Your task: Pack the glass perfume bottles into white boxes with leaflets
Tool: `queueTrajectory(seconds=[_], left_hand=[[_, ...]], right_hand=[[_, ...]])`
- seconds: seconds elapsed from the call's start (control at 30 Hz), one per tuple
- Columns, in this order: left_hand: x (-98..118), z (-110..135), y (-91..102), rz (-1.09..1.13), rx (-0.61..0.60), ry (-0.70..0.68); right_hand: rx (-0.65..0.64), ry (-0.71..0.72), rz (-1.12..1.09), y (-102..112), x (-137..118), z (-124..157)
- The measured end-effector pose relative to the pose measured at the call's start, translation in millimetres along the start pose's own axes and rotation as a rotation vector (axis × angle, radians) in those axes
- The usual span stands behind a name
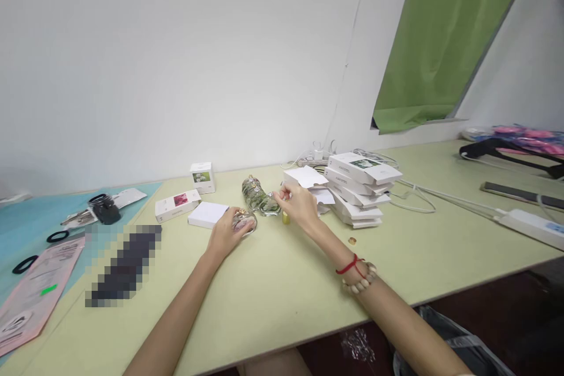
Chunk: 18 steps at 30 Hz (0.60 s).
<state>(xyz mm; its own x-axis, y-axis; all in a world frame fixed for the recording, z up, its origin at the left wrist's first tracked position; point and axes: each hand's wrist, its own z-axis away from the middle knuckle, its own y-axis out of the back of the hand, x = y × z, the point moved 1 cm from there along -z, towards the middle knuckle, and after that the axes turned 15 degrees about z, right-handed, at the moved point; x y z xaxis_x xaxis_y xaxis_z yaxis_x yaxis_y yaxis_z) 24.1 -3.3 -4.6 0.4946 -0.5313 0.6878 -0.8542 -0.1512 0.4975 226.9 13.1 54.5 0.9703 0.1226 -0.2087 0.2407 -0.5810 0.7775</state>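
My left hand [227, 232] is wrapped round a rounded clear glass bottle [247, 222] that looks like a perfume bottle, low over the table. My right hand [300, 204] is closed in a pinch to the right of it; whatever its fingertips hold is too small to make out. Just below those fingers stands a small gold cap [286, 218]. Behind and between my hands lies a row of similar glass bottles [252, 192] with greenish tints. A small gold piece [352, 241] rests on the table near my right forearm.
Flattened white boxes [356, 188] are stacked at the right, beside loose white papers [306, 177]. White cartons [178, 205] lie at the left, with an upright box [202, 178] behind. A black jar [104, 209] stands on the blue mat; a power strip [535, 224] lies far right.
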Motion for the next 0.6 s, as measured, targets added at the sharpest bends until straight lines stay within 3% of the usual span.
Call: queueTrajectory(seconds=[0.1,0.27,0.43,0.6], left_hand=[[-1,1,2.2,-0.001,-0.034,0.012],[-2,2,4.0,-0.013,-0.076,-0.007],[-1,3,4.2,-0.022,-0.075,-0.013],[0,3,3.6,-0.012,-0.062,-0.011]], right_hand=[[-0.098,0.015,0.048,20,25,5],[-0.475,-0.01,0.282,42,90,31],[-0.552,-0.072,0.309,34,131,53],[-0.473,0.082,0.048,8,116,53]])
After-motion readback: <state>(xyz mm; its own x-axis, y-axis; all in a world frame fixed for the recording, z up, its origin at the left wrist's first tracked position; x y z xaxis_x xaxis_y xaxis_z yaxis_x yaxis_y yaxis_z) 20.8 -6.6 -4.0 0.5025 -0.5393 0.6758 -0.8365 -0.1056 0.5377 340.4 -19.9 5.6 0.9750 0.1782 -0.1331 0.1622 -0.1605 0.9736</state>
